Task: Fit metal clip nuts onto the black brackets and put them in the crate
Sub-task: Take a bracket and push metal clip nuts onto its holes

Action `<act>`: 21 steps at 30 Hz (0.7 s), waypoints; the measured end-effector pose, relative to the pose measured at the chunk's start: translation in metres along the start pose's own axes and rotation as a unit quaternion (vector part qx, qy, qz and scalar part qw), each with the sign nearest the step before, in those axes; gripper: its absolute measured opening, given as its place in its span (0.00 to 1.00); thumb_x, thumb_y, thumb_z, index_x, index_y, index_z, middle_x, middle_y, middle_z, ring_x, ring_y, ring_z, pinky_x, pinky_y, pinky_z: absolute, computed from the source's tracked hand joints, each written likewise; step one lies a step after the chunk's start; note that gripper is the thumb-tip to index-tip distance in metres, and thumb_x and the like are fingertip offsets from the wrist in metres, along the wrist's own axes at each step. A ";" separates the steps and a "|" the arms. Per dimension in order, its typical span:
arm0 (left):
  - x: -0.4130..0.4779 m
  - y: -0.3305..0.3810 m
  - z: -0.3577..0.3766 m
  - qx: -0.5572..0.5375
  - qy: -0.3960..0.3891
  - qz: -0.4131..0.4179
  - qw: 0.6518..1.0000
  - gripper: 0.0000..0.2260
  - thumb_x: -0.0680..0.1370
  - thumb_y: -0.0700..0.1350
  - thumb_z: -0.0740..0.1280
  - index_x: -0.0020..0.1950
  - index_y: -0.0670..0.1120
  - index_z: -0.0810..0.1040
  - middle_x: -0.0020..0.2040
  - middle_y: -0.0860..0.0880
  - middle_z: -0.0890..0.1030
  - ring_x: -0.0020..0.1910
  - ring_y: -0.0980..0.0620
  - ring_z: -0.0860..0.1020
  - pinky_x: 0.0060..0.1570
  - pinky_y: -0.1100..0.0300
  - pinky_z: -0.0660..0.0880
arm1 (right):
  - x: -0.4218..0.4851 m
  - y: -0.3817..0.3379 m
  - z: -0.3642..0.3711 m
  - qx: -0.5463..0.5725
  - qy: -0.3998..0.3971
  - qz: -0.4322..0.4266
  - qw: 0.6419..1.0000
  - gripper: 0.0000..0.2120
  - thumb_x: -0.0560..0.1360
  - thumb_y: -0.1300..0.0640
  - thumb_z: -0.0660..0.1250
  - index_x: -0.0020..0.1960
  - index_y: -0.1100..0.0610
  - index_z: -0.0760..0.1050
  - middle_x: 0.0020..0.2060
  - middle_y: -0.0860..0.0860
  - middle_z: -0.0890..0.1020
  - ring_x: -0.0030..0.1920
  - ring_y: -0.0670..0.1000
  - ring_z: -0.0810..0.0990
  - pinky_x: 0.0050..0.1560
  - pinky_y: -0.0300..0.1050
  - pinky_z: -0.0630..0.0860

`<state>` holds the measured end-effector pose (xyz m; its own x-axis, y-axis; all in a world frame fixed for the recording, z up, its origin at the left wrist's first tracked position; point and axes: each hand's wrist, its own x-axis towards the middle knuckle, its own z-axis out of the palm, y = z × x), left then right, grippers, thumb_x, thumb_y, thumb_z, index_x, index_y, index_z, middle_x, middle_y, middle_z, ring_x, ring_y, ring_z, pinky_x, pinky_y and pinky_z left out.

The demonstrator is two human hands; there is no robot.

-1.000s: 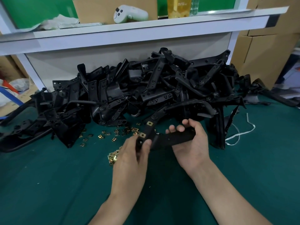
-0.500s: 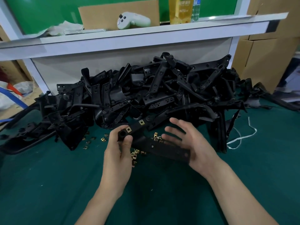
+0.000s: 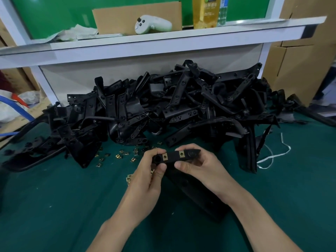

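Note:
Both hands hold one black bracket (image 3: pixel 173 157) level above the green table. My left hand (image 3: pixel 145 179) grips its left end with thumb and fingers curled round it. Its right end sits in the grip of my right hand (image 3: pixel 201 171). Two brass clip nuts sit on the bracket's top face, one (image 3: pixel 165 157) near the left end and one (image 3: pixel 181 154) toward the middle. The bracket's long lower part runs down to the right under my right forearm. Loose clip nuts (image 3: pixel 120 156) lie scattered on the table just beyond my left hand. No crate is in view.
A big heap of black brackets (image 3: pixel 163 110) fills the back of the green table (image 3: pixel 54 206) against a white shelf (image 3: pixel 145 44). A white cord (image 3: pixel 272 155) lies at the right. Cardboard boxes (image 3: pixel 300 66) stand at the far right.
The bracket was turned from a slant to level and lifted nearer to me. My right hand, open under it half a second ago, has closed on its right end.

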<state>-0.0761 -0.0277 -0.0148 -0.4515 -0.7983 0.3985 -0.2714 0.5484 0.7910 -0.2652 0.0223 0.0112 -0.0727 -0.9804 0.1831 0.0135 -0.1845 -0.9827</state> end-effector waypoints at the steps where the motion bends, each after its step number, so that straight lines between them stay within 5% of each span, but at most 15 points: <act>1: 0.000 0.000 0.000 0.002 0.000 0.000 1.000 0.12 0.83 0.60 0.57 0.67 0.64 0.68 0.57 0.61 0.79 0.58 0.55 0.78 0.53 0.68 0.72 | 0.000 0.000 0.000 0.001 0.001 -0.001 1.000 0.11 0.72 0.57 0.76 0.53 0.50 0.82 0.46 0.43 0.85 0.48 0.40 0.83 0.49 0.32 0.76; 5: 0.000 0.001 0.001 0.011 0.015 0.005 1.000 0.12 0.81 0.62 0.59 0.64 0.66 0.67 0.58 0.63 0.78 0.60 0.59 0.77 0.54 0.71 0.71 | -0.001 -0.001 0.002 0.001 -0.004 0.000 1.000 0.09 0.73 0.57 0.76 0.52 0.48 0.83 0.47 0.45 0.86 0.49 0.42 0.83 0.50 0.33 0.76; 15: 0.001 0.007 0.005 0.030 0.067 0.019 0.997 0.09 0.79 0.57 0.61 0.58 0.67 0.69 0.46 0.62 0.80 0.42 0.57 0.78 0.40 0.71 0.71 | 0.000 -0.003 0.005 0.015 -0.003 -0.003 1.000 0.09 0.69 0.54 0.77 0.48 0.45 0.83 0.45 0.45 0.86 0.49 0.42 0.83 0.49 0.34 0.77; 21: 0.000 0.014 0.008 -0.135 0.052 -0.063 0.987 0.05 0.81 0.55 0.66 0.57 0.61 0.77 0.42 0.60 0.81 0.40 0.60 0.76 0.42 0.70 0.72 | 0.001 -0.002 0.005 0.013 0.001 -0.008 1.000 0.09 0.73 0.60 0.76 0.49 0.48 0.83 0.46 0.47 0.86 0.49 0.43 0.84 0.50 0.35 0.77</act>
<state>-0.0869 -0.0180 -0.0072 -0.3344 -0.8848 0.3244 -0.0768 0.3687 0.9264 -0.2603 0.0218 0.0131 -0.0755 -0.9773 0.1981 0.0381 -0.2014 -0.9788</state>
